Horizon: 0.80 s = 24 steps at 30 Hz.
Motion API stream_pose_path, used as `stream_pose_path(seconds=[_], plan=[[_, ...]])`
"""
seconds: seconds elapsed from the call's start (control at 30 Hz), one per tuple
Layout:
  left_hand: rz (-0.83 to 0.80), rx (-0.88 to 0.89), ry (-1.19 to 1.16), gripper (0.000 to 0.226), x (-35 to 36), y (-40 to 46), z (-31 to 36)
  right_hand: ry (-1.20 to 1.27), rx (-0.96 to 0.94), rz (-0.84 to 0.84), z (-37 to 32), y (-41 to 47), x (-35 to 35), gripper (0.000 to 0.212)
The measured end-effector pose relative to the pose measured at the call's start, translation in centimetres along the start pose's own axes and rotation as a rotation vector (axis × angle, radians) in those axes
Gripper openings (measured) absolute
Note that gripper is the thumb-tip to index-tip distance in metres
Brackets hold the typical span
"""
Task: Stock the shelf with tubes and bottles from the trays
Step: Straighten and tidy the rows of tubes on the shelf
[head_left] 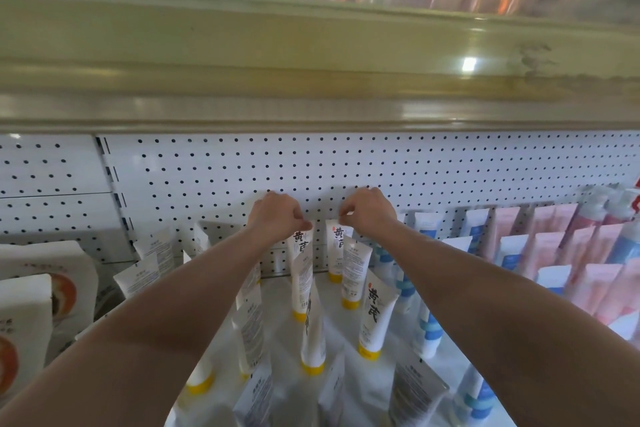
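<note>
At the shelf's (332, 319) back edge, against the pegboard (242, 166), the left hand (277, 215) pinches the crimped top of one yellow-capped tube (300, 274) and the right hand (369, 211) pinches another tube (335, 253). Both stand cap-down; released off-balance, either could topple the close-packed neighbouring tubes (372, 319).

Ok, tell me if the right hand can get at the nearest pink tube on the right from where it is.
Probably yes. The right hand pinches a white tube, so it must let go first; the pink tubes stand open in front.
</note>
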<state>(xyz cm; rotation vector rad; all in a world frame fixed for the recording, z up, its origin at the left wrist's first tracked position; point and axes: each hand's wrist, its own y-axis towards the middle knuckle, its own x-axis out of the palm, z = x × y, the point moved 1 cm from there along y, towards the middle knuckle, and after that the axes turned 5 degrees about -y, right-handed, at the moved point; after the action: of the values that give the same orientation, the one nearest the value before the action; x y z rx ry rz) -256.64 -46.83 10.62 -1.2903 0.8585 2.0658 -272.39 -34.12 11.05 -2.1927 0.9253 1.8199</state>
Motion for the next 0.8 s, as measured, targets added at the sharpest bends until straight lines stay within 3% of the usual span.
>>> stream_pose_path(seconds=[0.2, 0.33, 0.53, 0.8], plan=[[-0.027, -0.046, -0.197, 0.042, -0.4, 0.4, 0.2, 0.039, 0.046, -0.041, -0.4, -0.2, -2.1, 0.012], [-0.019, 0.013, -0.281, 0.030, -1.3, -0.6, 0.7, 0.066, 0.013, -0.057, -0.5, -0.9, -3.3, 0.017], [-0.168, 0.072, -0.316, 0.038, -3.2, -4.0, 1.9, 0.113, -0.063, -0.172, -0.4, -2.7, -4.7, 0.034], [-0.289, 0.018, -0.275, 0.054, -3.9, -8.0, 2.5, 0.033, -0.060, -0.278, -0.4, -5.1, -4.6, 0.040]])
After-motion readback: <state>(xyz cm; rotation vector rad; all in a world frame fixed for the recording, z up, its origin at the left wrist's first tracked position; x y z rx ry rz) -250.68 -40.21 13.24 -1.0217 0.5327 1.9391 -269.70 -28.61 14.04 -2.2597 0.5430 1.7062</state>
